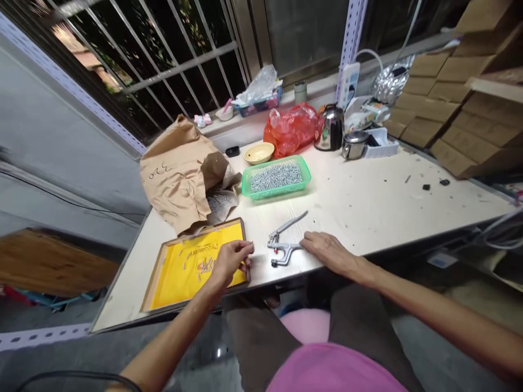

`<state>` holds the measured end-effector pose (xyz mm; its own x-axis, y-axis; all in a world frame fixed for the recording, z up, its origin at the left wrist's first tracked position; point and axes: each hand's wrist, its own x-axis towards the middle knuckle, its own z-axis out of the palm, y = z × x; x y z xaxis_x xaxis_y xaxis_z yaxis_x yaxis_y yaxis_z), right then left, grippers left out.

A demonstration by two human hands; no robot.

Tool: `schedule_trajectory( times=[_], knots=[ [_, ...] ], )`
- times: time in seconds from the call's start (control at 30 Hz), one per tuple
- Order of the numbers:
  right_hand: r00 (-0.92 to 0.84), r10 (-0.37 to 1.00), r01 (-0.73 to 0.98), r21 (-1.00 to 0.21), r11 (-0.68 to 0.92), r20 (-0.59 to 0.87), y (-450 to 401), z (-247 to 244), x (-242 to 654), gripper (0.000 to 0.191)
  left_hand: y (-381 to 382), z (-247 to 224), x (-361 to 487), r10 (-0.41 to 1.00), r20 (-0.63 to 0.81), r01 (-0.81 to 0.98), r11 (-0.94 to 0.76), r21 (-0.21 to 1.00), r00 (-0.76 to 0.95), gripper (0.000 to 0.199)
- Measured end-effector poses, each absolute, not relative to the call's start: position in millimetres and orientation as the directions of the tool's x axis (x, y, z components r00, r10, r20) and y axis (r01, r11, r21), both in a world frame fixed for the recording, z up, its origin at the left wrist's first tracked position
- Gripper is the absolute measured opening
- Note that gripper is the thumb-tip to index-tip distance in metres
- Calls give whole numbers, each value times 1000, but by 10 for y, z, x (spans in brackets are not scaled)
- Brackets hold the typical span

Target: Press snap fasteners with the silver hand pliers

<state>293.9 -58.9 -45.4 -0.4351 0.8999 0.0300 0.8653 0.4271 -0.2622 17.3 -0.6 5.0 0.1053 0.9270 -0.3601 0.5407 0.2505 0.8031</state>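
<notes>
- Window (188,62): barred, foliage (190,17) outside.
- Left wall (61,114): pale grey.
- Worktop (368,201): pale surface, dark edge.
- Floor (192,348): grey.
- Cardboard boxes (431,92): stacked, right side.

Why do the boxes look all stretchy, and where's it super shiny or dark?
Head view: the boxes near the right edge look slanted and stretched, probably from a wide lens; pale glare spreads on the table around the silver tool; the kettle has bright reflections; the window looks mostly dark.
</notes>
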Motion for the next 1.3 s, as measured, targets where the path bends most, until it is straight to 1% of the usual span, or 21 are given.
schedule_trajectory(
  times=[0.1, 0.17, 0.27, 0.5, 0.6, 0.7, 0.8, 0.9, 0.93, 1.03, 1.07, 1.1, 1.13, 1.23, 1.3],
  knots=[
    [-450, 893, 871, -215, 442, 9, -518, -392, 2979, 19, -201, -79, 484, 839, -531, 426, 441, 790, 116, 37],
    [-454, 891, 872, -203, 445, 3, -492, -378, 2992, 18, -245, -164, 586, 813, -572, 380, 497, 780, 111, 37],
    [-457, 889, 870, -207, 448, 7, -486, -391, 2999, 18, -236, -243, 663, 795, -589, 353, 514, 782, 148, 36],
    [-428, 903, 883, -193, 429, 50, -487, -469, 2997, 16, -205, -275, 761, 758, -642, 430, 544, 720, 115, 36],
    [-427, 901, 878, -202, 435, 80, -478, -513, 2997, 15, -187, -265, 781, 740, -666, 456, 562, 690, 96, 37],
    [-426, 901, 876, -214, 433, 80, -480, -536, 2997, 17, -145, -239, 797, 711, -699, 498, 578, 647, 83, 34],
    [-419, 906, 878, -227, 422, 64, -480, -503, 3010, 18, -98, -203, 800, 689, -718, 571, 551, 609, 101, 35],
    [-438, 897, 857, -273, 437, 61, -425, -415, 3048, 16, -89, -181, 784, 658, -740, 625, 520, 582, 141, 37],
    [-441, 895, 851, -282, 442, 71, -388, -385, 3062, 23, -98, -179, 776, 640, -750, 641, 507, 576, 167, 38],
    [-466, 881, 844, -257, 471, 83, -223, -340, 3080, 70, -146, -192, 753, 606, -755, 682, 443, 582, 250, 42],
    [-493, 868, 836, -243, 493, 65, -160, -342, 3073, 80, -163, -201, 748, 610, -746, 689, 420, 591, 268, 43],
    [-525, 850, 823, -232, 519, 39, -97, -350, 3060, 82, -178, -210, 745, 620, -735, 692, 403, 599, 275, 44],
    [-554, 833, 809, -228, 541, 13, -38, -359, 3042, 76, -191, -220, 746, 633, -724, 692, 392, 606, 275, 43],
    [-556, 831, 814, -224, 536, -29, 102, -376, 2979, 41, -210, -243, 760, 653, -714, 692, 395, 604, 251, 41],
    [-509, 861, 847, -196, 495, -25, 162, -367, 2948, 28, -217, -247, 777, 653, -724, 699, 410, 586, 224, 40]
  ],
)
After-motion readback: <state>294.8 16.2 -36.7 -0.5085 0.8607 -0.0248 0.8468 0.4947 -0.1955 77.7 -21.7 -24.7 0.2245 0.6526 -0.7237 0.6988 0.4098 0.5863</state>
